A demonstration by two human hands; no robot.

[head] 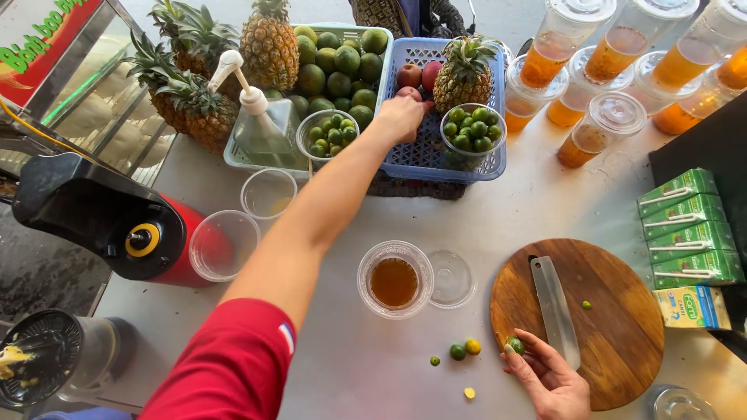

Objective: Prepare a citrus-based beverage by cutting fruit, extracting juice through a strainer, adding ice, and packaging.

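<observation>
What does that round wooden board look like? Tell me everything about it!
The round wooden board is brown with visible grain and lies flat on the pale table, near the right side. A knife with a wide, dull metal blade rests on it, pointing away from the person. A tiny green scrap sits beside the blade. The right hand rests on the board's near-left edge, pinching a small green citrus fruit. Green drink cartons lie just beyond the board.

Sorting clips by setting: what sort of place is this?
Probably a fruit juice stall: whole pineapples, lidded plastic cups of orange drink, and a red and black juicer on the grey counter.
</observation>
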